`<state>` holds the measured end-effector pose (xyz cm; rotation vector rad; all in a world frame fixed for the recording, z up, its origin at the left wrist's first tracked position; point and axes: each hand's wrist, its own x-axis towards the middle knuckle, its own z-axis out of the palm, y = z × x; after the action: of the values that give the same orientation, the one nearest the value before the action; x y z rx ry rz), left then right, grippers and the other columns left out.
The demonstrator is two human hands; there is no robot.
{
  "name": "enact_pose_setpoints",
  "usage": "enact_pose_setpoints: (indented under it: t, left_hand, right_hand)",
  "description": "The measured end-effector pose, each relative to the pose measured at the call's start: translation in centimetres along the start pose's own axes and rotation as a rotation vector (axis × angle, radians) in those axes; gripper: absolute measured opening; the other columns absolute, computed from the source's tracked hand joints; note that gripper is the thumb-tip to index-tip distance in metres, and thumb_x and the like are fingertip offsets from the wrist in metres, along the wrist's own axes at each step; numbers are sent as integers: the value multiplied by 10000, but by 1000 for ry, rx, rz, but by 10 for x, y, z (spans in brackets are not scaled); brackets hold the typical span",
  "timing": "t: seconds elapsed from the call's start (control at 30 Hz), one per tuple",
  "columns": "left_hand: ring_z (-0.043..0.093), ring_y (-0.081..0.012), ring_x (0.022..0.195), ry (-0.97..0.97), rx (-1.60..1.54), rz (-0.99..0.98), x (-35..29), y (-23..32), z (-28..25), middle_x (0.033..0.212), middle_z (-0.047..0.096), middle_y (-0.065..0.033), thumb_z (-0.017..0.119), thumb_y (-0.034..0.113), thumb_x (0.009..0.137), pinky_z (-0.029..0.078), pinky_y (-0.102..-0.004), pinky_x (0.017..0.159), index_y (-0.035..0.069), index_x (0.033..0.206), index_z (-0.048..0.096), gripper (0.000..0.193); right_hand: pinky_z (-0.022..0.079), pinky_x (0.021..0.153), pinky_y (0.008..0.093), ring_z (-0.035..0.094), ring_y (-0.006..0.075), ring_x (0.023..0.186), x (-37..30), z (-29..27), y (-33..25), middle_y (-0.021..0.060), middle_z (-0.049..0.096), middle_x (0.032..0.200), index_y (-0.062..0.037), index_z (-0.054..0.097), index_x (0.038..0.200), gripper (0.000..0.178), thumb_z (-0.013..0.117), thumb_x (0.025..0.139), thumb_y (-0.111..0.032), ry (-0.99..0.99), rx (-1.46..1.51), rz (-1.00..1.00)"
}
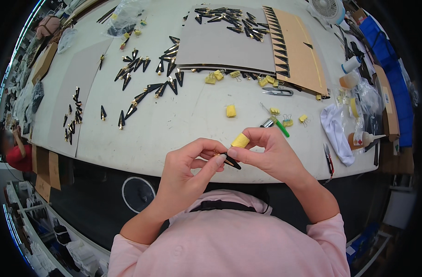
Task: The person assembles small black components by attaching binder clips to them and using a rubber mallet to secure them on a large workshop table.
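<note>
In front of my body, just over the table's near edge, my left hand [192, 161] pinches a small black pointed tab [231, 161] with gold-coloured metal at its wide end. My right hand [273, 154] meets it from the other side, fingers closed and thumb tip against the tab. A yellow wrap, apparently tape, [240, 140] covers the right index finger's end. My fingers hide most of the metal. Beyond my hands lie a yellow block-like piece [231, 111], a green-handled tool [282, 128] and yellow-wrapped binder clips [288, 121].
Similar black tabs [137, 101] lie scattered at left and back. A grey board [224, 46] carries more; a brown board [298, 41] has a row along its edge. Thread snips [278, 92], red-handled tweezers [329, 160], a white cloth [335, 131] and a bottle [358, 140] are at right.
</note>
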<state>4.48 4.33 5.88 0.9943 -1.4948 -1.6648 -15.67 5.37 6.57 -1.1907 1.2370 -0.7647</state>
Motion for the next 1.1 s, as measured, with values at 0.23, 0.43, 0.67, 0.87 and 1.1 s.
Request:
enact_pose_setpoints:
  t: [0.23, 0.43, 0.67, 0.87, 1.1]
  left_hand:
    - [654, -127, 795, -19, 89, 9, 3, 5, 11, 889, 665, -103, 570, -41, 882, 561, -246, 727, -71, 1025, 613, 152]
    - [672, -139, 770, -32, 212, 22, 6, 8, 22, 860, 673, -104, 574, -50, 868, 560, -246, 707, -69, 1006, 620, 146]
    - [657, -117, 757, -30, 198, -32, 7, 7, 28, 826, 668, -94, 586, -37, 872, 550, -232, 695, -72, 988, 621, 126]
    - [638, -100, 768, -43, 150, -47, 8, 7, 32, 830, 665, -88, 578, -45, 875, 542, -215, 697, -74, 998, 617, 132]
    - [648, -109, 777, -45, 181, -20, 6, 6, 35, 836, 668, -93, 567, -54, 868, 544, -222, 697, -79, 1000, 616, 143]
  right_hand:
    - [427, 627, 223, 555, 43, 664, -7, -12, 3, 3, 649, 705, -4, 682, 819, 217, 697, 857, -217, -9, -48, -42]
    - [435, 592, 241, 573, 80, 635, -13, -24, -2, 47, 659, 675, 3, 673, 792, 223, 698, 832, -215, -9, -166, -85]
    - [438, 608, 225, 593, 58, 657, -16, -27, 1, 22, 657, 672, 12, 676, 800, 153, 700, 837, -135, -8, -235, -100]
    - [459, 628, 218, 612, 70, 667, -14, -33, 16, 27, 665, 697, 7, 689, 820, 152, 706, 847, -142, -87, 36, -35]
    - [456, 626, 216, 606, 63, 659, -15, -35, 13, 31, 666, 694, 3, 686, 802, 161, 707, 844, -151, -91, -69, -32]
